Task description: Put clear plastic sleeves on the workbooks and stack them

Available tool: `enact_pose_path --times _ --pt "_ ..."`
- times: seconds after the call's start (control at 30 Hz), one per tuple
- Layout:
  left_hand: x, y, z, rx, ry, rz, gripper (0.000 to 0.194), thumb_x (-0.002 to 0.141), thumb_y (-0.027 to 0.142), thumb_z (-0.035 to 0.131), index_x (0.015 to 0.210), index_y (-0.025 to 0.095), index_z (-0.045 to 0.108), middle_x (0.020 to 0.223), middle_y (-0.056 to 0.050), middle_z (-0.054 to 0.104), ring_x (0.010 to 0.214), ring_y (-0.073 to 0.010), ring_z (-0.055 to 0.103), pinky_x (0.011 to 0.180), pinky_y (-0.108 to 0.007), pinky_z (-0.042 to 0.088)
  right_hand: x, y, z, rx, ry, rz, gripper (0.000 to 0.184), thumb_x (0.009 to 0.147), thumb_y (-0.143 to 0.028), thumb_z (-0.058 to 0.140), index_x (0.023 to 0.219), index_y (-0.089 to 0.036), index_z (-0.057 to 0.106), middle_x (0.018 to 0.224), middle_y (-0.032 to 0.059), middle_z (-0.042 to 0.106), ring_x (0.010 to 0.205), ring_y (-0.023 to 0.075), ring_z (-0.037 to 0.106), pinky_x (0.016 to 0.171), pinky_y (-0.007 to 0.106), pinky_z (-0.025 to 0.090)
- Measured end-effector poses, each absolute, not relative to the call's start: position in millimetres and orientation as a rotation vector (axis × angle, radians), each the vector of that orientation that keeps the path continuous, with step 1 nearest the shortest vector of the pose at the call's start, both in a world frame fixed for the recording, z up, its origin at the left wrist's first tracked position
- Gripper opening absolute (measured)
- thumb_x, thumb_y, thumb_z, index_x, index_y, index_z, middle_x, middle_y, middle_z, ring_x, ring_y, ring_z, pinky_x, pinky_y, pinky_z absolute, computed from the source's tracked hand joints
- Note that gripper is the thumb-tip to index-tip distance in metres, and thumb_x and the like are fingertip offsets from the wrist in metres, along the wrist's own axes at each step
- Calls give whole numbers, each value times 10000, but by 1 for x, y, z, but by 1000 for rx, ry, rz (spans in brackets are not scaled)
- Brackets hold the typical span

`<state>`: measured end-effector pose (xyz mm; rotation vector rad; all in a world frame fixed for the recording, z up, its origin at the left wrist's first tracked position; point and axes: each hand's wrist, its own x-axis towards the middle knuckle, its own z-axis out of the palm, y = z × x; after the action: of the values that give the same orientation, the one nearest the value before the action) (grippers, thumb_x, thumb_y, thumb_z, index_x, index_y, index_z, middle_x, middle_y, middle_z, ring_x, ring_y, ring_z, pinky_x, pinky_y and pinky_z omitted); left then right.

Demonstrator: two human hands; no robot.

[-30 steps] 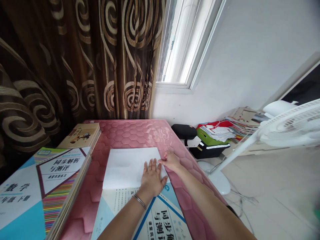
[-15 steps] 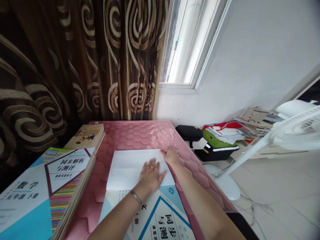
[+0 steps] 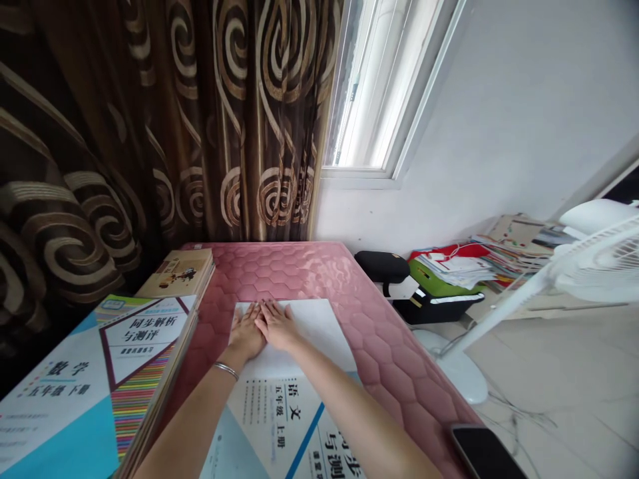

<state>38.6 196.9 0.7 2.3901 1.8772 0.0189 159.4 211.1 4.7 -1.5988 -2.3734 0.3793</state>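
Observation:
A blank white sheet of paper (image 3: 322, 332) lies over the upper part of a blue-and-white workbook (image 3: 264, 416) with Chinese print on its cover. My left hand (image 3: 248, 334) rests flat on the sheet's left part, a silver bangle on its wrist. Beside it and touching it, my right hand (image 3: 277, 326) presses on the paper with fingers stretched out; the fingertips of both meet near the far edge. Neither hand grips anything. My right forearm covers part of the workbook cover.
A stack of workbooks (image 3: 80, 392) sits at left, with smaller tan books (image 3: 177, 273) behind. Under everything is a pink quilted surface (image 3: 264, 266). A phone (image 3: 484, 452) lies at the right edge. A white fan (image 3: 514, 313) and a black box (image 3: 434, 306) stand on the floor.
My right hand has left the sheet's far right corner and moved left beside the other hand. My left hand has slid left from the middle of the sheet.

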Motion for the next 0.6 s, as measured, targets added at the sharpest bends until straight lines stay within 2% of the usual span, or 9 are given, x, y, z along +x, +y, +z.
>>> enact_pose_path --times 0.1,0.23,0.4,0.5,0.6 --pt "35 198 2 2390 1873 53 590 915 426 236 1468 222 252 1549 -22 194 1435 -218 134 1147 -538 0 162 207 -6 -1685 -2336 397 692 942 -539 123 1458 -106 280 1527 121 248 1429 225 124 1137 480 48" --pt "23 200 2 2328 1981 121 654 902 556 209 1473 239 231 1549 -26 199 1427 -248 163 1135 -571 -17 216 209 -10 -1917 -2247 307 665 950 -502 94 1464 -117 267 1538 112 208 1433 218 107 1133 503 29" --pt "12 199 -4 2243 2168 196 634 916 516 194 1451 193 301 1529 -85 268 1416 -275 198 1135 -581 54 273 208 -2 -2159 -2122 287 653 952 -492 89 1472 -124 233 1551 84 168 1435 216 88 1123 553 28" --pt "12 199 -5 2236 2180 197 642 913 513 203 1446 172 312 1529 -95 266 1416 -282 192 1135 -581 67 284 201 6 -2203 -2114 362 660 954 -489 106 1465 -97 250 1551 105 163 1435 234 84 1121 555 79" --pt "13 199 -3 2238 2188 171 637 911 510 213 1441 174 326 1528 -96 270 1417 -284 184 1142 -560 67 291 174 8 -2176 -2131 386 639 956 -470 154 1445 -91 313 1532 120 239 1427 249 136 1130 473 152"
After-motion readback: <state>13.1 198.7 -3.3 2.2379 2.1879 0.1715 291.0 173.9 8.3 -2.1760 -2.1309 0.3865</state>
